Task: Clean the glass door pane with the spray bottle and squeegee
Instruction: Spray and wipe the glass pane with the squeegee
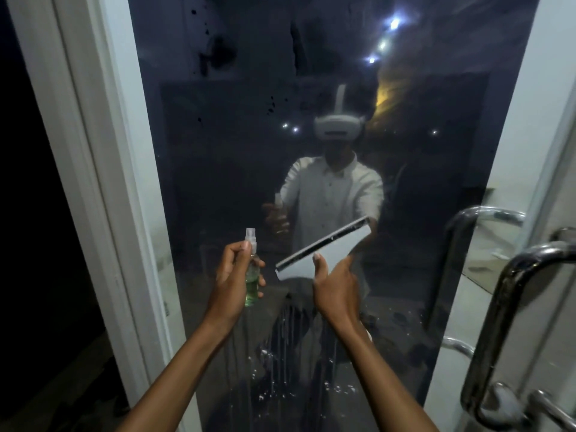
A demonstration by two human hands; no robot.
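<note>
The dark glass door pane (237, 157) fills the middle of the view and mirrors a person in a white shirt. My left hand (232, 275) grips a small clear spray bottle (252, 285) with green liquid, its nozzle up and close to the glass. My right hand (335, 285) holds a white squeegee (324, 251), its blade tilted up to the right against or just off the pane. Wet streaks and droplets (286, 353) run down the lower glass below both hands. Dark spots sit on the upper left of the pane.
A white door frame (103, 182) borders the pane on the left, with darkness beyond it. On the right a curved metal door handle (505, 322) sticks out near my right forearm, beside the white door edge (530, 120).
</note>
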